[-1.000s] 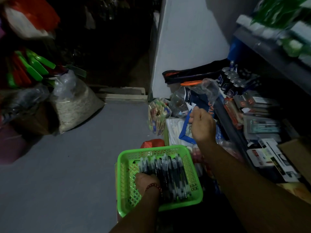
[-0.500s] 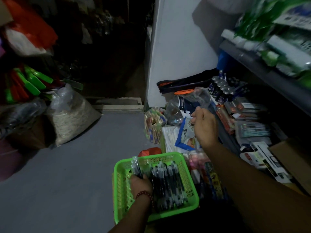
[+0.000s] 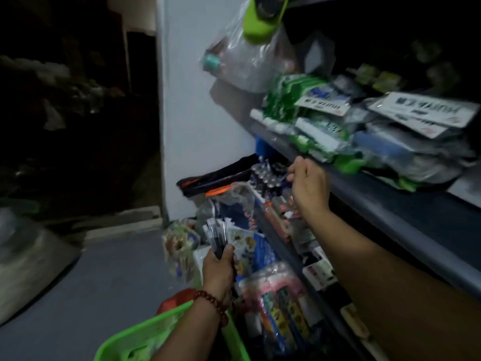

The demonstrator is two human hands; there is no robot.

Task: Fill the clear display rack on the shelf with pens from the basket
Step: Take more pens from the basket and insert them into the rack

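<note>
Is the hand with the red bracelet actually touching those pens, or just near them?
Touching. The head view shows the left hand gripping the bundle of pens, its thumb and fingers curled round them.

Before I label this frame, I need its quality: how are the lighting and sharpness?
Head view: dim, the left background nearly black; motion blur smears the pens in the left hand and the green basket; packets on the upper shelf are soft; whether the right hand holds anything cannot be told.

White packet labels (image 3: pixel 426 110): "HUIYA", upside down; rest blurred
</note>
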